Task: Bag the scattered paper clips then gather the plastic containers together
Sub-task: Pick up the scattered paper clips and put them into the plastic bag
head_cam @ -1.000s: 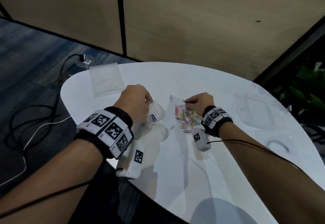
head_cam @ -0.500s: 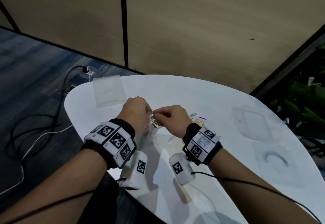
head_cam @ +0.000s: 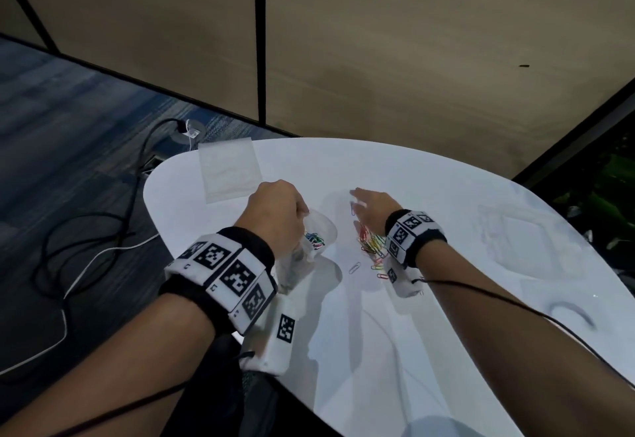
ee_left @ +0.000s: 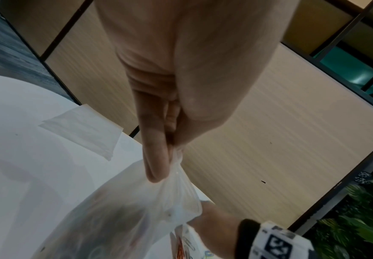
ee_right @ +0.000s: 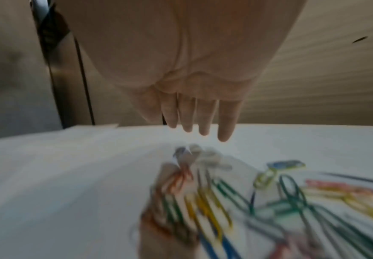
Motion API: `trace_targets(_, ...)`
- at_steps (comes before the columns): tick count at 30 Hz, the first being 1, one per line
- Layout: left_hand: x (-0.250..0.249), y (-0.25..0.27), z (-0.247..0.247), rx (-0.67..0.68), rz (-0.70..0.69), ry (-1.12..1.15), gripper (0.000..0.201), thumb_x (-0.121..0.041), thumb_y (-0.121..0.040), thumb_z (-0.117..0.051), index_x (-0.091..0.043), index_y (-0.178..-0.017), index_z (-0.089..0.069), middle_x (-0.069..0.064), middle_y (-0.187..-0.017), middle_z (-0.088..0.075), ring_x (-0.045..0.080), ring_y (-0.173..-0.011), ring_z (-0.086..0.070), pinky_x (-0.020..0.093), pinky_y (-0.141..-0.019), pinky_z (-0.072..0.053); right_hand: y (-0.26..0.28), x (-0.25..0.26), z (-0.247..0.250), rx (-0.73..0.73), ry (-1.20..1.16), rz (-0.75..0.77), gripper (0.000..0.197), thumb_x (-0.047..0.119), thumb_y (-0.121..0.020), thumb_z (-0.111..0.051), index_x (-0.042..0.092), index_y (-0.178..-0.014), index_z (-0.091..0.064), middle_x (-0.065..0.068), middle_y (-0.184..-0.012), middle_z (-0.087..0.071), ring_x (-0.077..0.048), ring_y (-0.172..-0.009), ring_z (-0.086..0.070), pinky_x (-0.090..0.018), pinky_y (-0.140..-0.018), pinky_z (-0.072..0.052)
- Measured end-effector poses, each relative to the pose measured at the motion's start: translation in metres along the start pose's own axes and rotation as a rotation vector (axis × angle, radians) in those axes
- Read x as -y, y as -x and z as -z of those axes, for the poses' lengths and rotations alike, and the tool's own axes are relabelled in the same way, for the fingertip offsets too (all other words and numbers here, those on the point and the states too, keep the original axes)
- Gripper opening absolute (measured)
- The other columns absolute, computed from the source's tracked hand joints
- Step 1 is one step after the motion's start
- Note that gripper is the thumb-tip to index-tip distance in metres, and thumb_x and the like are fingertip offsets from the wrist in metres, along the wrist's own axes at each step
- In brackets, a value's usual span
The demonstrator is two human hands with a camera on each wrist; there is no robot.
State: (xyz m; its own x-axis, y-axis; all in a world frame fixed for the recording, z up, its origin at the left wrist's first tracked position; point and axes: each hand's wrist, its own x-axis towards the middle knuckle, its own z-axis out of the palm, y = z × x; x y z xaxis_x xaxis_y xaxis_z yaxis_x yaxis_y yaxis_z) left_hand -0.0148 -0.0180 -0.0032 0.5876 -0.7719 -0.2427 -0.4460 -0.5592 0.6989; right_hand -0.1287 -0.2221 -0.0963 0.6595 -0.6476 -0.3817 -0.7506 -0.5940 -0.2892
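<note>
My left hand (head_cam: 275, 208) pinches the rim of a clear plastic bag (head_cam: 314, 242) above the white table (head_cam: 378, 333); the pinch on the bag (ee_left: 136, 210) shows plainly in the left wrist view. A few coloured clips lie inside the bag. To its right sits a heap of coloured paper clips (head_cam: 372, 247), blurred in the right wrist view (ee_right: 247, 201). My right hand (head_cam: 369, 208) hovers over the heap's far edge, its fingers (ee_right: 203, 119) straight and holding nothing. One blue clip (head_cam: 353, 209) lies by the fingertips. A loose clip (head_cam: 354, 267) lies nearer me.
A flat clear bag (head_cam: 228, 170) lies at the table's far left edge. Clear plastic containers (head_cam: 525, 241) rest at the right, with another flat clear piece (head_cam: 567, 309) nearer me. Cables (head_cam: 103, 241) trail on the floor at left. A wall panel stands behind the table.
My right hand has left the bag's mouth, where it was half a second ago, and moved right to the clip heap with its fingers now straight. The left hand still holds the bag.
</note>
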Motion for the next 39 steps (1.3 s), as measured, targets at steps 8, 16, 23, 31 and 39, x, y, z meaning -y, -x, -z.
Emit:
trace_targets(8, -0.002, 0.001, 0.0, 0.025, -0.006, -0.064, 0.023, -0.003, -0.092, -0.056, -0.013, -0.101, -0.073, 0.011, -0.103, -0.071, 0.03, -0.09, -0.072, 0.037, -0.086, -0.06, 0.04, -0.025, -0.054, 0.061, 0.517, 0.22, 0.059, 0.031, -0.1, -0.037, 0.013, -0.152, -0.015, -0.004, -0.162, -0.008, -0.026, -0.145, -0.022, -0.049, -0.114, -0.026)
trace_targets(16, -0.012, 0.008, -0.007, 0.033, -0.018, -0.102, 0.022, -0.004, -0.093, -0.055, -0.013, -0.1, -0.074, 0.009, -0.105, -0.07, 0.029, -0.086, -0.072, 0.038, -0.086, -0.06, 0.048, -0.044, -0.05, -0.122, 0.417, 0.198, 0.023, 0.005, -0.088, -0.048, 0.007, -0.094, -0.07, -0.013, -0.099, -0.065, -0.032, -0.092, -0.065, -0.032, -0.072, -0.048)
trace_targets(23, -0.016, 0.004, -0.011, 0.043, -0.01, -0.095, 0.022, -0.004, -0.094, -0.055, -0.012, -0.1, -0.075, 0.01, -0.105, -0.071, 0.03, -0.087, -0.072, 0.037, -0.086, -0.06, 0.045, -0.062, -0.018, -0.242, -0.614, -0.28, 0.009, 0.009, -0.076, -0.078, 0.007, -0.086, -0.079, -0.003, -0.075, -0.075, -0.013, -0.068, -0.068, -0.016, -0.071, -0.055)
trace_targets(31, -0.019, 0.006, -0.016, 0.046, -0.016, -0.082, 0.022, -0.004, -0.094, -0.055, -0.012, -0.1, -0.074, 0.011, -0.105, -0.071, 0.03, -0.089, -0.072, 0.037, -0.087, -0.059, 0.096, 0.002, 0.016, 0.023, -1.549, -0.1, 0.014, -0.006, -0.084, -0.066, -0.007, -0.098, -0.069, -0.019, -0.093, -0.073, -0.022, -0.085, -0.072, -0.022, -0.076, -0.059)
trace_targets(39, -0.023, 0.01, -0.016, 0.016, -0.018, -0.062, 0.02, -0.005, -0.093, -0.058, -0.012, -0.096, -0.076, 0.008, -0.099, -0.074, 0.027, -0.087, -0.073, 0.035, -0.085, -0.06, 0.107, 0.05, 0.002, -0.001, -1.043, 0.049, 0.019, -0.002, -0.09, -0.061, -0.004, -0.106, -0.07, -0.021, -0.097, -0.073, -0.026, -0.079, -0.073, -0.033, -0.082, -0.06)
